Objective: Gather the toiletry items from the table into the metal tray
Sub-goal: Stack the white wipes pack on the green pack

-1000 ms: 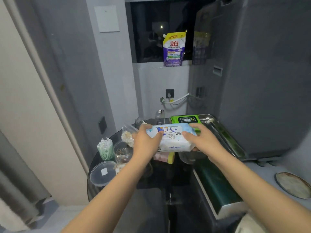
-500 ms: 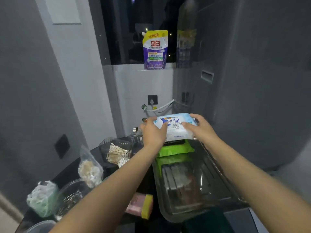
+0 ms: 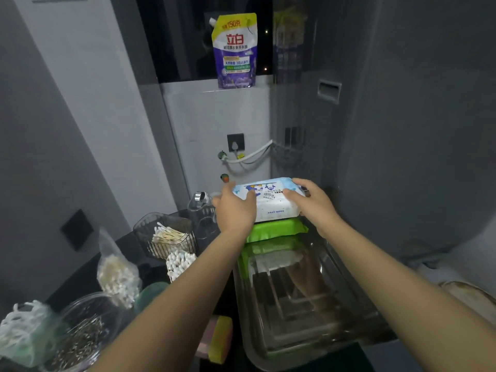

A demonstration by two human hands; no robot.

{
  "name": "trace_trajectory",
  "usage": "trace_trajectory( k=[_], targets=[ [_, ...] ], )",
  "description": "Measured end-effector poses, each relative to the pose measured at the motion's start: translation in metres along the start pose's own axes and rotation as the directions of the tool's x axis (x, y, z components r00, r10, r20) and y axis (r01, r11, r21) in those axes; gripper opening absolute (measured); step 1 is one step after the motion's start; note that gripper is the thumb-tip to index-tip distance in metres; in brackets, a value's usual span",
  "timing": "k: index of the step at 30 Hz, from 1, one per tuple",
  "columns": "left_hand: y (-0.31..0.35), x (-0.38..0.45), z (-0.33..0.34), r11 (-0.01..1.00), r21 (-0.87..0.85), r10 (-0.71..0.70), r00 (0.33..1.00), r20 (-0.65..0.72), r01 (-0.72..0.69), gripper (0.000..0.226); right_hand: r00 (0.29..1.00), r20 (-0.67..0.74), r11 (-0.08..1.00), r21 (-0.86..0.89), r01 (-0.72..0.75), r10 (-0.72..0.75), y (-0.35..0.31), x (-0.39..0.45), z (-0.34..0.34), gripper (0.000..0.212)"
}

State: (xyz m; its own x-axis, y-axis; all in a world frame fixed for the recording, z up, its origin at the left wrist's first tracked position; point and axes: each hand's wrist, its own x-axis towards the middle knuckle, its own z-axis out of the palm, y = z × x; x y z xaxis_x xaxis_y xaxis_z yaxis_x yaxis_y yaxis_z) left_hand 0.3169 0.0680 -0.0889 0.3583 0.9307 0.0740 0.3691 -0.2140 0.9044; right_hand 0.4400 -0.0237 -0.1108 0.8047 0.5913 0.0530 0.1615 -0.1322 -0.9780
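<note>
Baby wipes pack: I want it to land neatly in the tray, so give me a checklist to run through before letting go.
1. Both hands hold the pack: ok. Left hand and right hand grip opposite ends of the baby wipes pack.
2. Pack over the metal tray: ok, above its far end.
3. Support below: ok, green pack lies directly under it.
4. Pack already resting on the green pack: cannot tell.
5. Pack level: ok, roughly flat.
6. Room in the tray: ok, near part bare.
</note>
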Motion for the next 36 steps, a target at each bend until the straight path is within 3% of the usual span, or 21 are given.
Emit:
trace_trajectory(
  k=[7,14,26,31,36],
  targets=[
    [-0.015,-0.007,0.004,1.0,-0.015,-0.023,0.999,0.025,0.023,0.043,1.0,0.029,1.0,-0.004,0.001,-0.001,0.004,-0.009,0.004,0.04],
    [-0.012,-0.002,0.005,0.994,-0.11,0.016,0.999,0.037,-0.012,0.046,0.999,-0.031,0.999,0.008,0.033,-0.033,0.0,-0.006,0.004,0.041],
    [-0.01,0.0,-0.001,0.991,-0.005,-0.131,0.978,0.165,0.134,0.052,0.998,0.038,0.983,-0.179,-0.038,0.046,-0.003,-0.014,0.003,0.049],
    [-0.001,-0.042,-0.025,0.993,0.106,-0.062,0.984,0.166,0.045,0.061,0.999,-0.044,0.936,-0.352,-0.03,0.016,-0.015,-0.055,-0.01,0.054],
    [-0.007,-0.111,-0.047,0.998,0.067,-0.006,0.957,0.288,-0.014,0.059,0.995,0.042,0.938,-0.341,-0.069,0.089,-0.031,-0.134,-0.03,0.037]
  ],
)
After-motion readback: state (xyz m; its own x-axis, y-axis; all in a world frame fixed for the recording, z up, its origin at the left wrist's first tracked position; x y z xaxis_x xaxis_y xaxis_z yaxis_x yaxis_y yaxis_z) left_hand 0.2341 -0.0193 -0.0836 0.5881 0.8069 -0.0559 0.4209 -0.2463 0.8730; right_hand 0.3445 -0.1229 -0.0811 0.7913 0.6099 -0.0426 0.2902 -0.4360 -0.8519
